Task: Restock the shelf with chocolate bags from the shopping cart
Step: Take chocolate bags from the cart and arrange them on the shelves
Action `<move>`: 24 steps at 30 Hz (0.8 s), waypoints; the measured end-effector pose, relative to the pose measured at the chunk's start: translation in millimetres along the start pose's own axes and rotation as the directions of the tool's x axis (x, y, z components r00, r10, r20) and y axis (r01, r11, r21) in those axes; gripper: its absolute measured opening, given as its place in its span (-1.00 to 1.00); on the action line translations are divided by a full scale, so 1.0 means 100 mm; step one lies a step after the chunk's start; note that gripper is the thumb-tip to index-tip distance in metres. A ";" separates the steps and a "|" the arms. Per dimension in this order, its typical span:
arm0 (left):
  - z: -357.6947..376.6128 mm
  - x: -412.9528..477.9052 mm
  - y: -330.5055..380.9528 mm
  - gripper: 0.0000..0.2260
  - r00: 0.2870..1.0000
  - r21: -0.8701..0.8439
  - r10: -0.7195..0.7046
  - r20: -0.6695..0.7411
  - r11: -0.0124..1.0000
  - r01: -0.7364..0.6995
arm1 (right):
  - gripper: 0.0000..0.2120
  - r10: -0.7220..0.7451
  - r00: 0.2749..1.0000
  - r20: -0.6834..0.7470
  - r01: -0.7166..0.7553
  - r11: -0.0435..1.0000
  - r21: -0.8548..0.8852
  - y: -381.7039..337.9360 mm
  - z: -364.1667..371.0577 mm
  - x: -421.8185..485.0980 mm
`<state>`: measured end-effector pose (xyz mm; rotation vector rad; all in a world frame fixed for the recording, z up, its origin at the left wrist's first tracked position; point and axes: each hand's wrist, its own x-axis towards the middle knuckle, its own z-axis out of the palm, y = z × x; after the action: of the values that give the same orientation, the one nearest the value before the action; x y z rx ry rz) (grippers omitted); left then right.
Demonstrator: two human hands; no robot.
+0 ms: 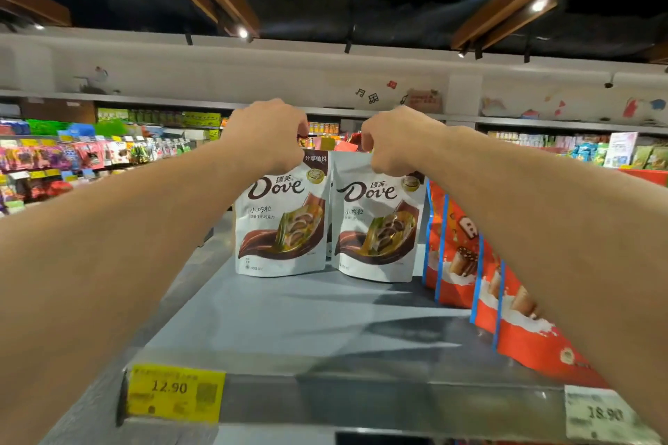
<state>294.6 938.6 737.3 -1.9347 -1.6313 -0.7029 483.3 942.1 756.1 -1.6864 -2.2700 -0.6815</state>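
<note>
Two white Dove chocolate bags stand upright side by side at the back of a grey shelf (307, 321). My left hand (269, 132) pinches the top edge of the left bag (282, 224). The top of the right bag (377, 228) is gripped by my right hand (395, 141). Both bags' bottoms rest on the shelf surface, and the two bags nearly touch each other. The shopping cart is out of view.
A row of orange-red snack bags (466, 264) lines the right side of the shelf, close to the right Dove bag. A yellow price tag (173, 392) and a white price tag (602, 414) sit on the shelf's front rail. Stocked shelves (72, 155) stand across the aisle.
</note>
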 end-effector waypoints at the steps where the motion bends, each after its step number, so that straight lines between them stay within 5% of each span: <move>1: -0.05 -0.09 0.05 -0.68 1.000 -0.003 -0.014 0.025 1.000 0.014 | -0.76 -0.013 1.000 0.014 0.013 1.000 -0.002 -0.03 -0.03 -0.09; 7: -0.33 -0.92 0.41 -0.64 0.944 0.028 -0.093 0.316 0.996 0.089 | -0.68 -0.174 0.969 0.174 0.165 0.984 0.064 -0.29 -0.07 -0.82; 11: -0.57 -1.71 0.52 -0.62 0.892 0.096 -0.200 0.405 0.980 0.176 | -0.74 -0.322 0.934 0.155 0.307 0.945 0.114 -0.65 -0.01 -1.42; 24: -1.80 -4.44 0.23 -0.60 0.620 0.357 -0.692 0.370 0.722 0.593 | -0.78 -0.749 0.659 0.068 0.678 0.630 0.378 -2.40 -0.47 -3.21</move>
<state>241.3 492.6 568.6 -1.3935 -2.6723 -0.2632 351.2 594.6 598.3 -0.6645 -3.0240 -0.2037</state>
